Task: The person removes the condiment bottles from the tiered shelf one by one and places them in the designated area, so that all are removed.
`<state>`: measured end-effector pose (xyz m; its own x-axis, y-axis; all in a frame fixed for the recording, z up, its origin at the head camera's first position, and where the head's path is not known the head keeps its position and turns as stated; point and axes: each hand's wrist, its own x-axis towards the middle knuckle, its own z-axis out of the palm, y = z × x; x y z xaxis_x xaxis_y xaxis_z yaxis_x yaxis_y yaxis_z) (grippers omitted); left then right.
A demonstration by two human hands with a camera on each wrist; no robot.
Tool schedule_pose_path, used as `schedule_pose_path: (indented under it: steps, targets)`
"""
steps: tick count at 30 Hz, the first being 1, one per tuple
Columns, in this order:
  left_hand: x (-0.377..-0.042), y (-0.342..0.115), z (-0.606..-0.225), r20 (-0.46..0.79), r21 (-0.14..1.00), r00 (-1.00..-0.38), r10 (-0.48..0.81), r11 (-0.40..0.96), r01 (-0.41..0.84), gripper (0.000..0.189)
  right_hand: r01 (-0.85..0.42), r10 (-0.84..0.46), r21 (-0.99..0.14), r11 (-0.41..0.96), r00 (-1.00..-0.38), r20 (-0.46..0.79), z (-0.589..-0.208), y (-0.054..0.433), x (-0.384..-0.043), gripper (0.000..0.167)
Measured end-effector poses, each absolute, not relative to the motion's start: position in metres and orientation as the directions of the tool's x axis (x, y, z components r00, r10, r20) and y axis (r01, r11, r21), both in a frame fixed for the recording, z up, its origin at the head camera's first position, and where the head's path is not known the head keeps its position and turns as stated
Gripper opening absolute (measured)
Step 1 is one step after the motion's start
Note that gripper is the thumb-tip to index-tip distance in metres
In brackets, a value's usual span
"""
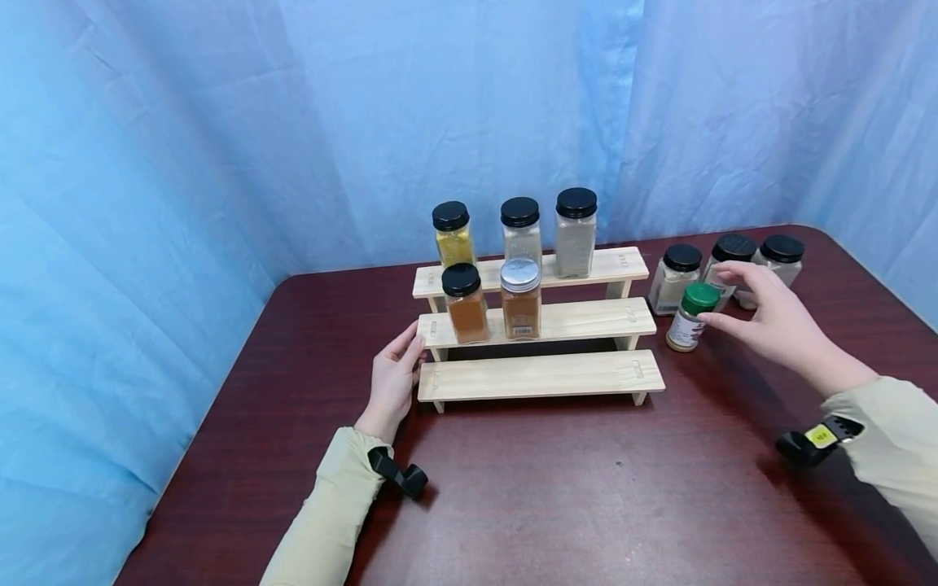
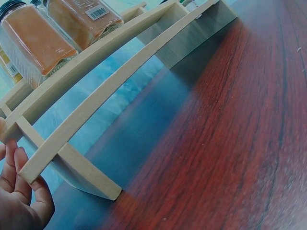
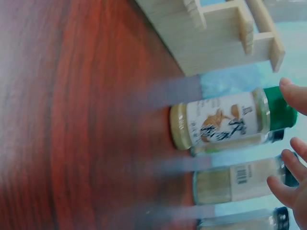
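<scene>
Green tops the small jar [image 1: 685, 330] that stands on the table [image 1: 550, 496] at 3 o'clock from the rack [image 1: 538, 377], its printed label visible in the right wrist view. The right hand [image 1: 780, 325] reaches in from 4 o'clock, thumb and fingers spread apart about the green lid [image 3: 279, 109]. In the right wrist view the thumb overlaps the lid's edge and the other fingers hang clear of it; whether the thumb touches, I cannot tell. The left hand [image 1: 393, 382] is clamped on the rack, pinching the 9 o'clock end of its middle step between thumb and fingers.

Pale wood forms the rack's three steps. On the top one stand a yellow jar [image 1: 455, 246] at 11 o'clock, a clear jar [image 1: 523, 241] at 12 and a grey jar [image 1: 575, 244] at 1, all black-lidded. On the middle step a brown jar [image 1: 468, 317] stands toward 9 o'clock, with a silver-lidded jar [image 1: 522, 316] near it on its 3 o'clock side.

Three black-lidded jars [image 1: 671, 286] cluster on the table behind the small jar, between its 11 and 2 o'clock. Blue curtain [image 1: 440, 106] hangs beyond the table at 12 o'clock.
</scene>
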<state>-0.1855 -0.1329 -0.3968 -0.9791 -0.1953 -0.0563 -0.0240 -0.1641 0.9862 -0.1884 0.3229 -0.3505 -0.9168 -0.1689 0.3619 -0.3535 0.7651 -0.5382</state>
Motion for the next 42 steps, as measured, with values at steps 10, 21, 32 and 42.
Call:
schedule_pose_path:
  steps: [10,21,32,42]
  targets:
    - [-0.187,-0.133,-0.396,-0.049,0.988,-0.98,-0.193,-0.153,-0.019,0.04,-0.387,-0.161,-0.487,0.783,-0.882,0.442,-0.331,0.311,-0.177,0.058]
    - [-0.187,-0.134,-0.394,-0.053,0.99,-0.982,-0.179,-0.135,-0.029,0.04,-0.503,-0.21,-0.515,0.694,-0.826,0.523,-0.322,0.287,-0.169,0.056]
    - [-0.186,-0.133,-0.396,-0.052,0.991,-0.979,-0.196,-0.135,-0.026,0.04,-0.611,-0.289,-0.511,0.605,-0.767,0.573,-0.319,0.26,-0.163,0.057]
    - [-0.185,-0.133,-0.396,-0.054,0.989,-0.978,-0.2,-0.148,-0.025,0.04,-0.666,-0.313,-0.573,0.478,-0.738,0.597,-0.314,0.228,-0.165,0.056]
